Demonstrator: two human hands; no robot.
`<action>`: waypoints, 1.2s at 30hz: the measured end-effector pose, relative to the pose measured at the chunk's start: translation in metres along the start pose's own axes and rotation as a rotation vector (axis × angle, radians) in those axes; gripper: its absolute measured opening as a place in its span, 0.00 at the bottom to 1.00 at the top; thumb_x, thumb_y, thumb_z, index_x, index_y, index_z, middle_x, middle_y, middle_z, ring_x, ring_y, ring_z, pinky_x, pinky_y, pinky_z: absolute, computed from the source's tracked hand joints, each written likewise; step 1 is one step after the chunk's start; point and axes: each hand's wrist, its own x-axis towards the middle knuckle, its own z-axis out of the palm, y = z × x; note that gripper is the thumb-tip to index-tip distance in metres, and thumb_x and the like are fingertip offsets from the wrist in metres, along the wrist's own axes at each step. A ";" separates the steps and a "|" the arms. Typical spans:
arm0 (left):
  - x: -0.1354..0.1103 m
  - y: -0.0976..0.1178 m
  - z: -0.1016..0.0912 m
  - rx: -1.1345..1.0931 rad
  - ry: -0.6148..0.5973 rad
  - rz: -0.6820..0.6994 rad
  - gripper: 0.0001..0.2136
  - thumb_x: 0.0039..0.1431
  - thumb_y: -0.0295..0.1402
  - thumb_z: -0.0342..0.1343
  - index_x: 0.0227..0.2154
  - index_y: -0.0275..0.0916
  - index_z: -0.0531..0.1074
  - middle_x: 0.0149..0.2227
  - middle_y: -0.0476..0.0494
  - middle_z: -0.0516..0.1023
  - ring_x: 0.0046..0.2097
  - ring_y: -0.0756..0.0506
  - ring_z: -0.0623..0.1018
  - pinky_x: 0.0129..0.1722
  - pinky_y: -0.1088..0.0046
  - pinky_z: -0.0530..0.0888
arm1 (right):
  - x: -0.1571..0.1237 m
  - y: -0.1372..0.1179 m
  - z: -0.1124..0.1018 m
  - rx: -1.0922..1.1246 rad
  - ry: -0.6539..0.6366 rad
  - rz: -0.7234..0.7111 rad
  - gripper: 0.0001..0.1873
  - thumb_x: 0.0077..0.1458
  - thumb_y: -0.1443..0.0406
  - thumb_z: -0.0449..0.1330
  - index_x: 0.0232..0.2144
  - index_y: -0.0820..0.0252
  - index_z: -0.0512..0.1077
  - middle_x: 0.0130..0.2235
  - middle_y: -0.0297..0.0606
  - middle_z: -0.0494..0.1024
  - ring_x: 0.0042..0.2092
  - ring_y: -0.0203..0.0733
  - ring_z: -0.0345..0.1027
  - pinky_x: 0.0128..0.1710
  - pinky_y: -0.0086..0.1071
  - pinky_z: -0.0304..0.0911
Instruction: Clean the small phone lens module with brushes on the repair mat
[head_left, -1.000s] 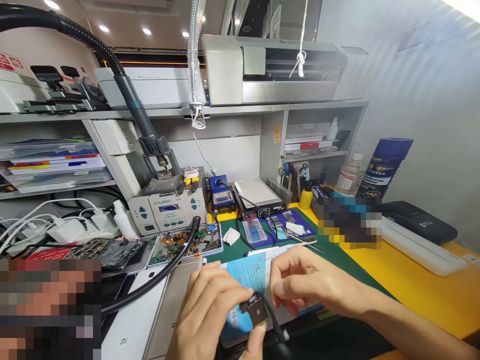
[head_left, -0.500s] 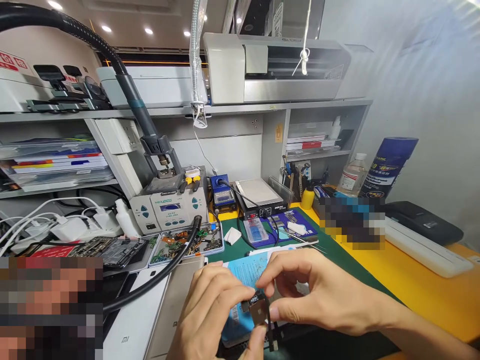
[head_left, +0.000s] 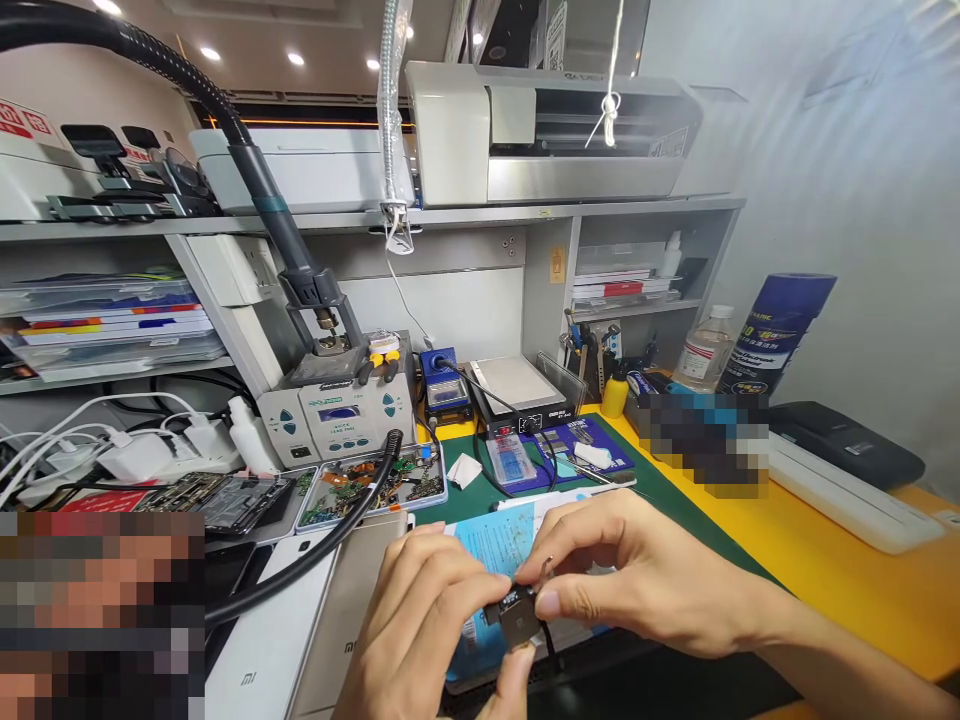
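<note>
A small dark square-faced electronic part (head_left: 519, 624) is pinched at its edges between the fingertips and thumb of my left hand (head_left: 420, 620). From the right, my right hand (head_left: 645, 580) closes thumb and forefinger on a thin dark strip (head_left: 546, 640) at the part's side; its lower end hangs below. A short thin piece sticks up past the right fingertips. Whether strip and part are joined I cannot tell. Under both hands lies a light-blue printed sheet or pack (head_left: 487, 545), on the green mat (head_left: 697, 560).
Phones with MI marks, one white (head_left: 277, 630) and one gold (head_left: 334, 610), lie left. A tray of circuit boards (head_left: 375, 490), a black hose (head_left: 322, 560) and a soldering station (head_left: 341, 420) stand behind. Farther back is a hot plate (head_left: 517, 390); bottles (head_left: 705, 350) stand right.
The right fingertips have shifted on the strip, whose long lower end now swings behind the part. The part's square face shows more. My left hand stays almost still.
</note>
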 end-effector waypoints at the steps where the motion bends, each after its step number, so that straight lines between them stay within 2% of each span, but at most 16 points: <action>1: 0.001 -0.001 -0.002 0.009 -0.014 0.002 0.10 0.55 0.22 0.56 0.40 0.36 0.72 0.35 0.44 0.74 0.40 0.44 0.72 0.52 0.55 0.71 | 0.000 0.001 -0.001 0.051 -0.010 0.029 0.09 0.52 0.64 0.72 0.34 0.64 0.83 0.30 0.35 0.78 0.29 0.32 0.66 0.28 0.25 0.62; 6: 0.003 -0.005 -0.010 0.048 -0.138 0.091 0.14 0.52 0.21 0.60 0.42 0.36 0.72 0.36 0.44 0.75 0.41 0.45 0.73 0.53 0.57 0.70 | 0.003 0.007 -0.002 0.190 -0.030 0.154 0.10 0.49 0.62 0.73 0.30 0.66 0.81 0.24 0.31 0.73 0.23 0.29 0.62 0.21 0.23 0.59; 13: -0.001 -0.001 -0.003 -0.041 -0.050 -0.004 0.10 0.54 0.20 0.57 0.40 0.34 0.73 0.37 0.43 0.74 0.43 0.44 0.71 0.54 0.54 0.67 | 0.009 0.008 -0.001 0.230 -0.057 0.260 0.13 0.50 0.59 0.73 0.30 0.65 0.80 0.20 0.29 0.74 0.20 0.30 0.64 0.18 0.21 0.62; 18: 0.000 0.000 -0.003 -0.038 -0.054 -0.001 0.11 0.54 0.19 0.58 0.40 0.34 0.73 0.37 0.43 0.74 0.42 0.44 0.71 0.53 0.54 0.67 | 0.009 0.007 -0.001 0.199 -0.054 0.263 0.15 0.51 0.57 0.71 0.28 0.65 0.79 0.19 0.29 0.73 0.18 0.28 0.62 0.18 0.20 0.62; 28: 0.004 0.001 -0.008 -0.007 -0.101 0.008 0.12 0.54 0.19 0.58 0.41 0.35 0.72 0.37 0.44 0.74 0.44 0.44 0.70 0.53 0.54 0.68 | 0.011 0.010 0.000 0.259 -0.070 0.262 0.16 0.49 0.56 0.72 0.27 0.65 0.77 0.18 0.29 0.72 0.19 0.30 0.63 0.17 0.22 0.62; 34: 0.004 -0.003 -0.009 0.024 -0.141 0.067 0.15 0.51 0.19 0.60 0.42 0.35 0.71 0.37 0.43 0.75 0.44 0.43 0.71 0.53 0.54 0.68 | 0.011 0.010 0.001 0.279 -0.071 0.258 0.15 0.49 0.57 0.72 0.27 0.65 0.77 0.20 0.29 0.73 0.19 0.30 0.64 0.17 0.21 0.62; 36: 0.003 -0.003 -0.008 0.015 -0.116 0.054 0.14 0.52 0.19 0.60 0.42 0.35 0.72 0.37 0.43 0.74 0.43 0.43 0.71 0.52 0.54 0.69 | 0.010 0.009 0.001 0.274 -0.068 0.256 0.15 0.49 0.57 0.72 0.27 0.65 0.77 0.21 0.29 0.73 0.20 0.30 0.64 0.17 0.21 0.62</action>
